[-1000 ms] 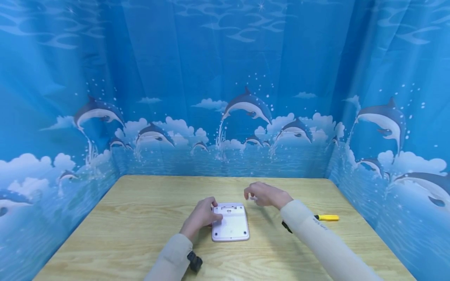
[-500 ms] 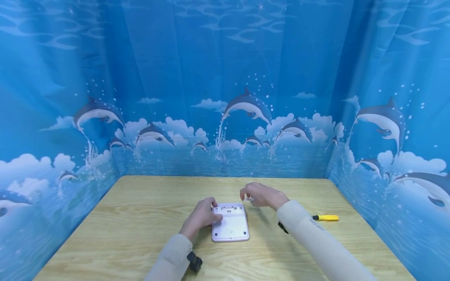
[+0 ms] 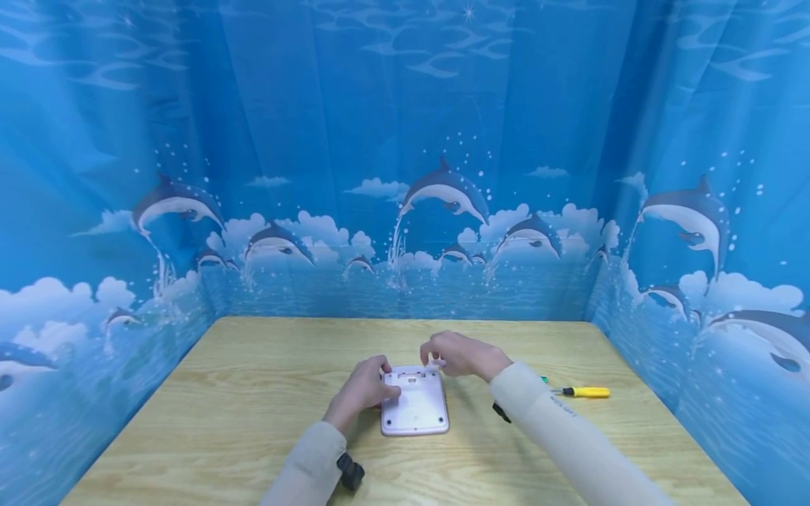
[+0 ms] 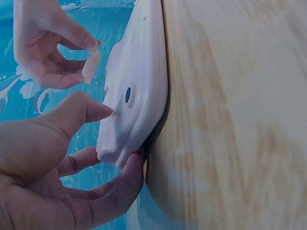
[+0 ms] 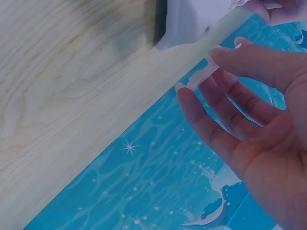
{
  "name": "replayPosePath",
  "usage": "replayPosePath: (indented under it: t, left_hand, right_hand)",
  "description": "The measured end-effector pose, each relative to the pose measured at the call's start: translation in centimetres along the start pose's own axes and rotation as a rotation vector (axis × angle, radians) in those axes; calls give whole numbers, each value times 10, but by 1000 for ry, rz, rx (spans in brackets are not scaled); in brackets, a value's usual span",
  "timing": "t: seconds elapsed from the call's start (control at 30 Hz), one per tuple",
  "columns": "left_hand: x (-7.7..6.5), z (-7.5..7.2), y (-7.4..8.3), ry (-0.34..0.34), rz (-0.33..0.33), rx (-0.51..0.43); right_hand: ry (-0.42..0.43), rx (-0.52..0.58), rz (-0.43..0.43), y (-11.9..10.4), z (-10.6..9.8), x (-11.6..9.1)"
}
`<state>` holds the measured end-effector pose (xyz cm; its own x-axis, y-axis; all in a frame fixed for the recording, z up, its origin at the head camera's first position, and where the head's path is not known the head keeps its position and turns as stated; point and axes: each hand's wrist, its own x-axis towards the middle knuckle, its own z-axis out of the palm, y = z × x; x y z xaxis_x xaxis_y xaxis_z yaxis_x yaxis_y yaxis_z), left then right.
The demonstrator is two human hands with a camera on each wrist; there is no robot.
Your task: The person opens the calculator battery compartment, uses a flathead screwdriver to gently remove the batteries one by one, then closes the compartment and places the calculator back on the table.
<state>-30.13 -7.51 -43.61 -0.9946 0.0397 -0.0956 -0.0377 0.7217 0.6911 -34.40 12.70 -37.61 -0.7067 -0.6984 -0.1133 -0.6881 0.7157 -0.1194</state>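
Note:
A flat white device [image 3: 414, 411] with rounded corners, much like a calculator, lies with its back up on the table. Dark round feet sit at its corners, and an open battery slot [image 3: 412, 377] shows near its far edge. My left hand [image 3: 361, 390] grips its left side, thumb on the back and fingers against the edge, as the left wrist view shows. My right hand [image 3: 462, 353] pinches a small white plastic cover [image 5: 202, 77] between thumb and fingertips, close over the device's far right corner.
To the right, a screwdriver with a yellow handle [image 3: 590, 392] lies on the wooden table [image 3: 266, 379]. A small green thing [image 3: 543, 379] peeks out beside my right sleeve. Blue dolphin-print curtains [image 3: 405, 140] enclose the table's back and sides.
My right hand has moved left with the small cover, from beside the device to its far right corner. The left hand and device have stayed put. More of the screwdriver is uncovered.

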Motion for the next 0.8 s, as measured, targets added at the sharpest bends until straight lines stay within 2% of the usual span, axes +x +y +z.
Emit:
replayPosePath:
  t: [0.47, 0.8]
  left_hand:
    - [2, -1, 0, -5, 7, -2]
    - [2, 0, 0, -6, 6, 4]
  right_hand:
    - [-8, -22, -9, -12, -2, 5]
    - [-14, 4, -14, -19, -1, 10]
